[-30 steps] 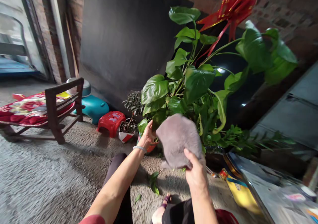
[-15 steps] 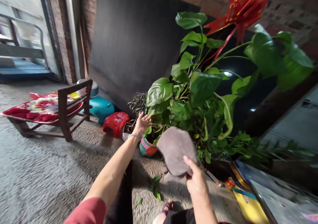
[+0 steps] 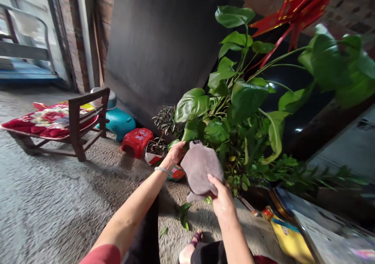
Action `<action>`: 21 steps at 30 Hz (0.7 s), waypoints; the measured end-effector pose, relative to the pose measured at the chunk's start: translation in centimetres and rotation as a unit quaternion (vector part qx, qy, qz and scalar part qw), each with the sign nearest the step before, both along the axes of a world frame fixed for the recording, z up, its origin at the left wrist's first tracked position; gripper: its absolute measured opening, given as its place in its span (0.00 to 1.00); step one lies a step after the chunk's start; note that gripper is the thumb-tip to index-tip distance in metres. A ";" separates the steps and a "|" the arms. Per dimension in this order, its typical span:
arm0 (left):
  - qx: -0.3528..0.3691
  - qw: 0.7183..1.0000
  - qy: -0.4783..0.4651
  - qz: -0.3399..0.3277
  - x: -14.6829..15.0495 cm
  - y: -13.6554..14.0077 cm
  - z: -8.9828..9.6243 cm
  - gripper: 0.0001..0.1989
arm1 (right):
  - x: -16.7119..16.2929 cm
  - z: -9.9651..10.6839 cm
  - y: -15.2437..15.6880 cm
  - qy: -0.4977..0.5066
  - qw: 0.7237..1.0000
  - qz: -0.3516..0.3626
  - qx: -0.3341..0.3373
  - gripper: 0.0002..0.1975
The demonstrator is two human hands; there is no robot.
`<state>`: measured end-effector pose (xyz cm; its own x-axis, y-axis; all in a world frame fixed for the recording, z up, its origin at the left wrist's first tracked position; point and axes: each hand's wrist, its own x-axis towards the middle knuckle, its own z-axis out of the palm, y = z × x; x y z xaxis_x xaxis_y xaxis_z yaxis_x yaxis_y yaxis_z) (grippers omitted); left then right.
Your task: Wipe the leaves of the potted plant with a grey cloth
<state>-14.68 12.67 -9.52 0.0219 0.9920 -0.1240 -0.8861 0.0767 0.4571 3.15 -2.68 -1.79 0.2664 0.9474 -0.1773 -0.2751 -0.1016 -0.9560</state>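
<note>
Since half a second ago, the left hand (image 3: 175, 154) has shifted toward the gray cloth (image 3: 202, 164), its spread fingers drawing together. From the head view, the cloth is just right of that hand; whether its fingers grip anything, I cannot tell. The right hand (image 3: 222, 198) pinches the cloth's lower right, thumb on top, before the leafy plant (image 3: 216, 130).

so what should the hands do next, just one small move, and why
Probably steady the low green leaf with the left hand: its fingertips are right by that leaf, though contact is unclear, and the right hand holds the grey cloth close by, so a braced leaf would likely bend less under the cloth.
</note>
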 end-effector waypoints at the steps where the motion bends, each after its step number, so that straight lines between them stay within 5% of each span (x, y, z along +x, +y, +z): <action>1: -0.011 1.000 0.006 -0.001 -0.1 -0.1 0.1 0.05 | 0.7 0.3 -1.0 -0.002 1.000 0.000 -0.002 0.23; 5: -0.029 0.999 0.017 0.009 0.0 -0.7 1.0 0.06 | 1.5 4.6 -1.5 0.010 0.994 -0.038 0.100 0.23; 8: -0.022 0.999 0.023 -0.002 0.6 -1.3 1.5 0.09 | -0.2 7.6 1.7 0.017 0.975 -0.074 0.208 0.25; 10: -0.021 0.999 0.032 -0.014 1.0 -1.6 1.5 0.09 | -1.7 7.9 4.3 0.019 0.974 -0.062 0.217 0.25; 14: -0.033 0.999 0.020 -0.009 1.0 -1.7 1.3 0.05 | -3.5 4.1 5.9 0.018 0.994 0.007 0.112 0.23; 18: -0.074 0.997 -0.010 -0.010 0.0 -1.5 0.6 0.07 | -2.0 -1.8 2.2 0.003 1.000 0.026 0.014 0.21; 21: -0.065 0.998 -0.011 -0.024 -0.3 -1.5 0.1 0.08 | 0.6 -2.8 -1.2 -0.019 0.999 0.024 -0.025 0.20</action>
